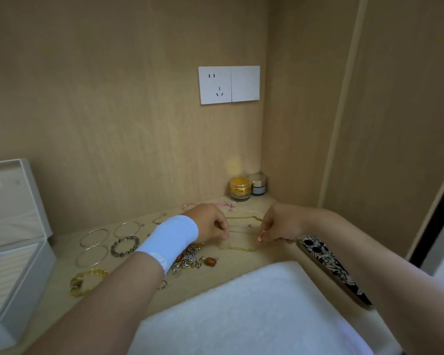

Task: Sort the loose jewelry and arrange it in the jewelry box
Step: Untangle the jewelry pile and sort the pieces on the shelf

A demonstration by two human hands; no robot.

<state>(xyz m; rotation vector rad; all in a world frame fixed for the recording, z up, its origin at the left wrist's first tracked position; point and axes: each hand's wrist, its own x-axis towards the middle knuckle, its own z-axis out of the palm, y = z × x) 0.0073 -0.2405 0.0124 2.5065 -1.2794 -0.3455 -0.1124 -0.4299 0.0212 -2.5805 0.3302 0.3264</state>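
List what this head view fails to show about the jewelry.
All head view:
- Jewelry box: cut off at the left edge, contents unseen.
- Charm pile: partly under the left wrist.
- Loose chains: too thin and blurred to count.
- Left hand: knuckles hide its grip.
- Right hand: pinches a pink piece too small to identify.

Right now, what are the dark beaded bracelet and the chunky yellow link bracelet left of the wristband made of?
Dark beaded bracelet: glossy smoky beads with highlights, likely glass or polished stone. Chunky yellow link bracelet: shiny, partly translucent golden links, probably resin or plastic; gilded metal is possible.
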